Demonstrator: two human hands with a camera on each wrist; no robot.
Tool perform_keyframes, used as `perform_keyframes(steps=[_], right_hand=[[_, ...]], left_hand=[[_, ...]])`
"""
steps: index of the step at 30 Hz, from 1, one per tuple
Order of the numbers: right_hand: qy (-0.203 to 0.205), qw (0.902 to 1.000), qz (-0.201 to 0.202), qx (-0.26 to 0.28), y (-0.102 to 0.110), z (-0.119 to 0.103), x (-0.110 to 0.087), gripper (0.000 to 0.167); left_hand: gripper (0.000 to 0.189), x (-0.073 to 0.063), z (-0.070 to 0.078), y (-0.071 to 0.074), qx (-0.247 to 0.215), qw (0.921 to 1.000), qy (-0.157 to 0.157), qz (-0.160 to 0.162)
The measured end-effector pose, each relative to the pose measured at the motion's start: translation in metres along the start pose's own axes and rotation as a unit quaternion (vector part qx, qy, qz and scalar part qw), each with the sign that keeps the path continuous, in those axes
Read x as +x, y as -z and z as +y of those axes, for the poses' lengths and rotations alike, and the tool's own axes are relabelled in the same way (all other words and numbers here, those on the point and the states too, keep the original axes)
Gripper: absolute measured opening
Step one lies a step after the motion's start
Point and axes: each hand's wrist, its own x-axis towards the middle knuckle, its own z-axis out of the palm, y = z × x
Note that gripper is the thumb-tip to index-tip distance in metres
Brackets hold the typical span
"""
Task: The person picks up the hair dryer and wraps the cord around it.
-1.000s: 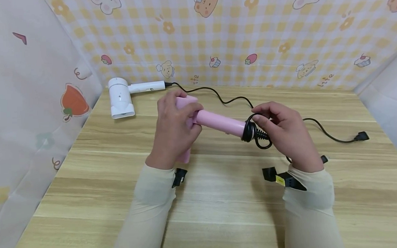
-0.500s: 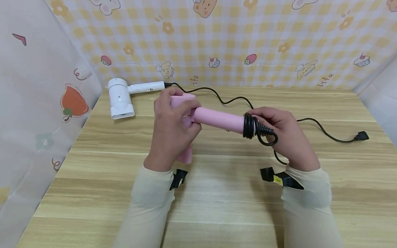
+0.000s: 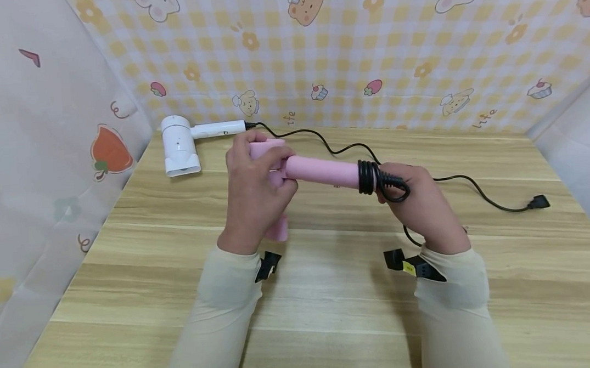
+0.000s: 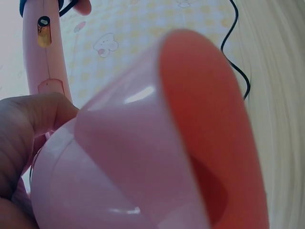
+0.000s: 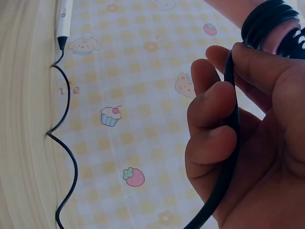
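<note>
My left hand (image 3: 253, 194) grips a pink hair dryer (image 3: 324, 172) by its head, above the table. In the left wrist view the dryer's nozzle (image 4: 128, 138) fills the middle, its inside orange-red. Several turns of black cord (image 3: 366, 176) wrap the end of the handle, and a small loop hangs by the strain relief. My right hand (image 3: 424, 208) is at that end. The right wrist view shows its thumb and index finger pinching the cord (image 5: 224, 176), with the other fingers curled round it. The cord's free length drops below the right hand.
A white hair dryer (image 3: 179, 145) lies at the back left of the wooden table (image 3: 330, 314). Its black cord (image 3: 343, 149) runs right, passes behind the right hand and ends in a plug (image 3: 539, 202). A checked yellow cloth (image 3: 348, 55) hangs behind.
My right hand has moved left and around the handle's end, drawing the cord over it. The pink dryer's handle has tilted closer to level. The left hand keeps its grip.
</note>
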Motion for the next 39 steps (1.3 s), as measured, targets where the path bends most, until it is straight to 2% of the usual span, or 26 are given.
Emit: perform_keyframes(steps=[2, 6, 11, 21, 27, 35, 39], right_hand=[[-0.024, 0.9997, -0.007, -0.004, -0.0004, -0.0011, 0.0005, 0.032], [-0.072, 0.9971, -0.022, -0.015, -0.0006, -0.0044, 0.0015, 0.011], [-0.083, 0.9954, -0.034, -0.034, -0.0004, -0.0064, 0.002, 0.019], [-0.025, 0.9972, -0.054, -0.045, -0.0034, -0.0032, 0.0004, 0.016], [0.04, 0.9952, -0.07, -0.055, -0.006, -0.0015, 0.0014, 0.008], [0.078, 0.9915, -0.09, -0.053, -0.0062, -0.0037, 0.001, 0.01], [0.068, 0.9905, -0.105, -0.058, -0.0053, -0.0051, -0.0007, 0.011]], left_hand=[[0.032, -0.0001, -0.0007, -0.0004, 0.004, 1.0, 0.007, 0.005], [0.032, -0.0001, -0.0008, -0.0009, 0.013, 0.9997, 0.018, 0.013], [0.034, -0.0002, 0.0005, -0.0018, 0.02, 0.999, 0.039, 0.009], [0.036, -0.0017, -0.0001, -0.0032, 0.019, 0.9944, 0.104, 0.003], [0.036, -0.0018, -0.0021, -0.0051, 0.026, 0.9923, 0.121, -0.005], [0.034, -0.0023, -0.0063, -0.0065, 0.041, 0.9915, 0.124, 0.004], [0.034, -0.003, -0.0072, -0.0084, 0.05, 0.9913, 0.121, 0.004]])
